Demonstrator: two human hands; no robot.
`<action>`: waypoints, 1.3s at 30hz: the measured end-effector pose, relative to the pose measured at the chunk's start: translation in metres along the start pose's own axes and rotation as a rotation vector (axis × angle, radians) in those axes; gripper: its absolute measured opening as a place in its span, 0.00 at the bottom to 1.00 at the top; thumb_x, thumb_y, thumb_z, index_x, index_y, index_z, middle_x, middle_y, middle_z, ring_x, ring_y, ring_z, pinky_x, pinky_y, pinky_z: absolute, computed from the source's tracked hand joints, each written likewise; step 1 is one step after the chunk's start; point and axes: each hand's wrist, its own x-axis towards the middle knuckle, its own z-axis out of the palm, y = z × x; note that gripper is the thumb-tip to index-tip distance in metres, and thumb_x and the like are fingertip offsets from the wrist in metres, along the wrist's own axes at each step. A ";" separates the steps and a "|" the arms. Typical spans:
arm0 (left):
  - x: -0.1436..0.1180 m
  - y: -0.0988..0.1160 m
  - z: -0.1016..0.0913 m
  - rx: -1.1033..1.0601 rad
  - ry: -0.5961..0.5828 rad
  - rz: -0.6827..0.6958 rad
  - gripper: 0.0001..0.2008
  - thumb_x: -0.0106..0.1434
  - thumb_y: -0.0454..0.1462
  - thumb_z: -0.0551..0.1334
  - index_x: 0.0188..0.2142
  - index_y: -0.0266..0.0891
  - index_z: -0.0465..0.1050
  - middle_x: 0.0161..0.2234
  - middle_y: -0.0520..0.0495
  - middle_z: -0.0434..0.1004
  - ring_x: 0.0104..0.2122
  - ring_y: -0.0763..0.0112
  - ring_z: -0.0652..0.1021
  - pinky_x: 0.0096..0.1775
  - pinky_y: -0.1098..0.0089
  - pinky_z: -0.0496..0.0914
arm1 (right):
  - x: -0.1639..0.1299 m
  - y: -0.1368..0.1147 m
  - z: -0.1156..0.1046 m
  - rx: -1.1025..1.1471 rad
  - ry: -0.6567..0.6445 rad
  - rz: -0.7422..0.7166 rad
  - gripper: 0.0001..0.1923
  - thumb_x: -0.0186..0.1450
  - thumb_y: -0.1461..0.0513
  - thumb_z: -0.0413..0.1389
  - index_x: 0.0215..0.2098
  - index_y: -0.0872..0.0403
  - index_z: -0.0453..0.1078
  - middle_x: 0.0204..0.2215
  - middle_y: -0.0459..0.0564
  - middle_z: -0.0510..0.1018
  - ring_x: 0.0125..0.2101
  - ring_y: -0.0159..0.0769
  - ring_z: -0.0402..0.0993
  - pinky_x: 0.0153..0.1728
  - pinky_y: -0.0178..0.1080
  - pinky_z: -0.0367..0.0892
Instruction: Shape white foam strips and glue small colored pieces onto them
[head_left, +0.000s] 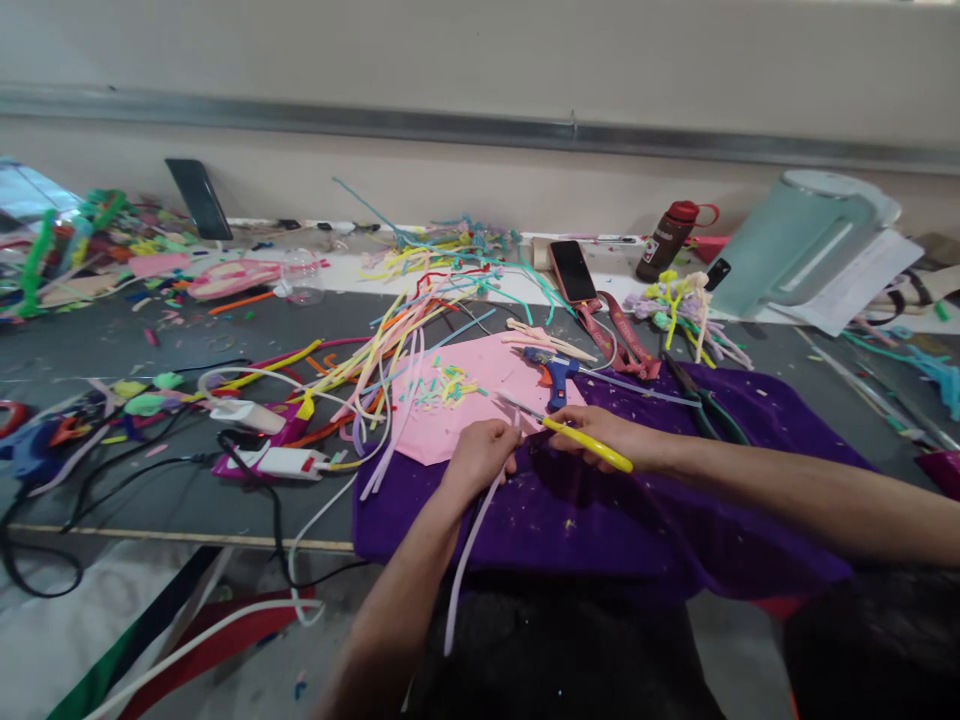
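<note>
One lilac strip [469, 548] hangs pinched in our curled left hand [478, 455]. Our right hand [615, 427] grips one scissors [592, 446], fingers wrapped.

We have soft-looking purple cloth [600, 530] under a matt pink sheet [420, 432].
Our scissors [574, 435] pair smooth yellow plastic with shiny metal; the lilac stem [466, 550] looks matt and fuzzy, the phone screen [573, 272] glossy, the pale green jug [802, 240] smooth plastic.

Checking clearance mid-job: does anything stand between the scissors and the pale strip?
Nothing visible does. The scissors in the right hand reach to the upper end of the pale strip, at the left hand. The blue glue gun lies just beyond the scissors, not between. I can't tell whether they touch the strip.
</note>
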 end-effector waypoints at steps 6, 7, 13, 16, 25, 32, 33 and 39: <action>-0.001 0.000 -0.001 -0.093 0.030 -0.026 0.14 0.57 0.44 0.53 0.27 0.38 0.70 0.14 0.55 0.70 0.11 0.75 0.68 0.16 0.75 0.60 | -0.008 0.012 -0.010 0.133 -0.039 0.020 0.19 0.57 0.51 0.56 0.41 0.51 0.62 0.18 0.37 0.61 0.11 0.18 0.53 0.08 0.23 0.49; -0.002 -0.001 -0.002 -0.135 0.041 -0.030 0.14 0.57 0.45 0.53 0.27 0.38 0.70 0.14 0.55 0.70 0.11 0.76 0.67 0.15 0.75 0.60 | -0.013 0.012 -0.011 0.154 -0.042 0.018 0.20 0.57 0.48 0.55 0.41 0.50 0.61 0.19 0.38 0.61 0.11 0.18 0.54 0.08 0.23 0.50; -0.001 0.001 -0.003 -0.375 0.015 -0.028 0.14 0.57 0.45 0.55 0.30 0.36 0.69 0.14 0.55 0.68 0.10 0.79 0.65 0.12 0.78 0.55 | -0.028 0.019 -0.005 0.051 -0.054 -0.088 0.23 0.56 0.47 0.55 0.42 0.51 0.60 0.25 0.41 0.65 0.16 0.21 0.61 0.13 0.26 0.62; -0.002 0.003 -0.002 -0.426 -0.034 -0.034 0.14 0.57 0.46 0.56 0.32 0.36 0.68 0.14 0.55 0.68 0.09 0.80 0.64 0.12 0.79 0.54 | -0.023 0.019 0.003 -0.016 -0.077 -0.155 0.24 0.56 0.49 0.56 0.45 0.53 0.61 0.26 0.42 0.66 0.17 0.22 0.61 0.15 0.26 0.63; -0.002 0.005 0.000 -0.429 -0.049 -0.039 0.14 0.57 0.46 0.56 0.31 0.37 0.65 0.14 0.56 0.68 0.09 0.80 0.64 0.12 0.79 0.54 | -0.022 0.006 0.011 -0.048 -0.076 -0.174 0.19 0.58 0.54 0.56 0.45 0.55 0.62 0.21 0.38 0.64 0.17 0.21 0.57 0.19 0.27 0.59; -0.003 0.004 0.000 -0.324 -0.050 -0.044 0.15 0.57 0.47 0.55 0.31 0.37 0.67 0.14 0.55 0.69 0.09 0.79 0.65 0.13 0.78 0.55 | -0.014 0.008 0.007 0.041 -0.033 -0.074 0.15 0.58 0.57 0.55 0.42 0.54 0.63 0.20 0.37 0.62 0.14 0.19 0.53 0.15 0.26 0.51; -0.003 0.004 0.000 -0.287 -0.051 -0.040 0.15 0.57 0.47 0.55 0.30 0.37 0.67 0.14 0.55 0.69 0.09 0.79 0.65 0.13 0.78 0.55 | -0.012 0.009 0.005 0.025 -0.020 -0.056 0.15 0.58 0.57 0.56 0.42 0.54 0.63 0.20 0.38 0.63 0.14 0.19 0.53 0.14 0.26 0.50; -0.002 0.003 0.002 -0.044 -0.044 0.014 0.15 0.58 0.46 0.53 0.27 0.37 0.69 0.15 0.54 0.71 0.11 0.78 0.67 0.16 0.77 0.59 | -0.003 0.011 -0.005 -0.105 0.039 -0.044 0.16 0.57 0.56 0.56 0.43 0.53 0.66 0.19 0.38 0.64 0.14 0.20 0.53 0.15 0.26 0.51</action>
